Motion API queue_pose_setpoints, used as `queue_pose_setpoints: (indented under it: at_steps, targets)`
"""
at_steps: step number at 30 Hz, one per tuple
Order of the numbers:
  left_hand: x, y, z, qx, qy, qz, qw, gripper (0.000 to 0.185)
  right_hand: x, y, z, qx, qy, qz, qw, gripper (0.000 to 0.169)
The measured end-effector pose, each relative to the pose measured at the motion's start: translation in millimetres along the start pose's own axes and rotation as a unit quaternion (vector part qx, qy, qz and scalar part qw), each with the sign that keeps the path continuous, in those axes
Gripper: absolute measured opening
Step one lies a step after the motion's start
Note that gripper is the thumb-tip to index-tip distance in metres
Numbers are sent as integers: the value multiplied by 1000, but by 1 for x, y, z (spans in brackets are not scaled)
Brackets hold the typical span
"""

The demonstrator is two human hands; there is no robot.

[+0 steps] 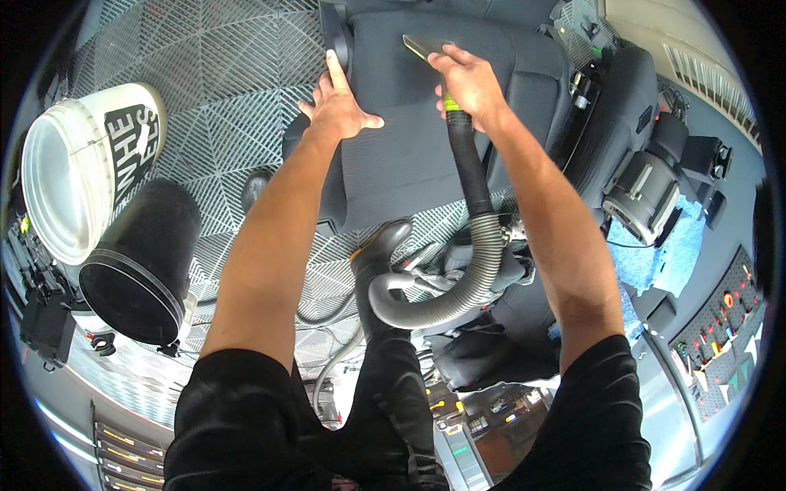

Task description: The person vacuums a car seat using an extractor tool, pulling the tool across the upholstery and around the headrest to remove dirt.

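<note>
A dark grey fabric car seat lies before me on the floor. My right hand grips the clear-headed nozzle of a vacuum hose, over the upper part of the seat. A ribbed grey hose runs down from its black, yellow-green-banded end and curls toward my legs. My left hand is spread on the seat's left side, fingers apart and thumb over the fabric; it holds nothing. Whether the nozzle's lip touches the fabric is hard to tell.
To the left, a whitish bucket with large lettering stands beside a black bucket. Grated tiles cover the floor. More dark seats, a grey machine and blue towels are at right. My boot is below the seat.
</note>
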State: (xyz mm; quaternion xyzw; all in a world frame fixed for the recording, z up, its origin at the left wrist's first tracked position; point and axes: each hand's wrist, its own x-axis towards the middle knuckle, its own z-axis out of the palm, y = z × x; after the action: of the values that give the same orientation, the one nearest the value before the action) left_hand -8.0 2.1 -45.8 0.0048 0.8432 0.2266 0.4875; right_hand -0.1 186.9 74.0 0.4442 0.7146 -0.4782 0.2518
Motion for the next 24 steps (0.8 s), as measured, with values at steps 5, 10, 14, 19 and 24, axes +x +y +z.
queue_pose_setpoints:
  at_steps: [5,10,14,19,24]
  targets:
    - [-1,-2,-1,-9,6,31,999,161,-15,41,25,21,71,-24,997,69]
    - [2,-15,-1,-86,28,76,993,136,-23,89,50,-1,124,-54,991,69]
    - [12,-31,2,-139,191,124,964,104,-37,110,73,35,105,-21,994,69]
    - [26,2,7,-70,419,311,850,71,-41,163,98,64,146,-81,984,66]
    - [37,46,-4,80,377,343,857,59,-65,160,93,99,81,-4,992,65]
